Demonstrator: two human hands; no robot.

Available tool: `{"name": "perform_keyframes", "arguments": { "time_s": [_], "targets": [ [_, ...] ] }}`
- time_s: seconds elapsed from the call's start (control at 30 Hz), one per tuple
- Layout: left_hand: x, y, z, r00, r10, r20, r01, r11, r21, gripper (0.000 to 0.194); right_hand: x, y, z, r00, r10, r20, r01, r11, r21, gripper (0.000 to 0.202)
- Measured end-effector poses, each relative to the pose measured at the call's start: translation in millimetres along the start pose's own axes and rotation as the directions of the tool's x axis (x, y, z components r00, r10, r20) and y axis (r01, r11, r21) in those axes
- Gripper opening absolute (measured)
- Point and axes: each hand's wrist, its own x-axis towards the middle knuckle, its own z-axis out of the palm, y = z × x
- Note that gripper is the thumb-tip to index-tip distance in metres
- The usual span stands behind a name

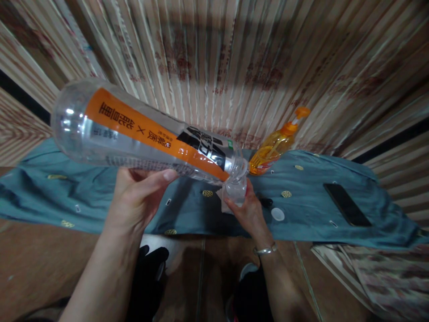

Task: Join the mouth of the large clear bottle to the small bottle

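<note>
My left hand is wrapped round a large clear plastic bottle with an orange and black label. The bottle is tilted, nearly level, its mouth lower and pointing right. Under that mouth, my right hand grips a small clear cup; the bottle's neck is at the cup's rim. Whether liquid is running between them I cannot tell. A pale paper-like piece shows behind the cup. Just right of my right hand lie a round white lid and a small black object.
A pump bottle of orange liquid stands at the back of the teal cloth covering the low table. A dark phone lies on the cloth at right. Pleated patterned curtain fabric hangs close behind. My legs are below the front edge.
</note>
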Motion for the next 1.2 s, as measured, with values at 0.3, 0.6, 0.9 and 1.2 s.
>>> {"name": "perform_keyframes", "arguments": {
  "time_s": [0.3,0.6,0.9,1.2],
  "targets": [
    [-0.2,0.4,1.8,1.0,0.011,0.003,-0.011,1.0,0.013,0.072,0.2,1.0,-1.1,1.0,-0.006,-0.002,0.006,1.0,0.009,0.083],
    [-0.2,0.0,1.0,1.0,0.021,0.002,-0.021,0.999,0.034,0.069,1.2,-0.4,-2.1,1.0,0.012,0.01,-0.012,1.0,0.023,0.085],
    [-0.7,-0.8,1.9,0.999,0.032,0.013,-0.033,0.999,0.036,0.07,-1.6,5.9,0.8,1.0,-0.007,0.01,0.007,1.0,-0.009,0.086],
    [-0.9,0.1,2.5,0.998,0.054,0.03,-0.055,0.998,0.043,0.071,-1.8,8.7,-0.8,1.0,-0.031,0.002,0.031,0.999,-0.007,0.085]
  ]
}}
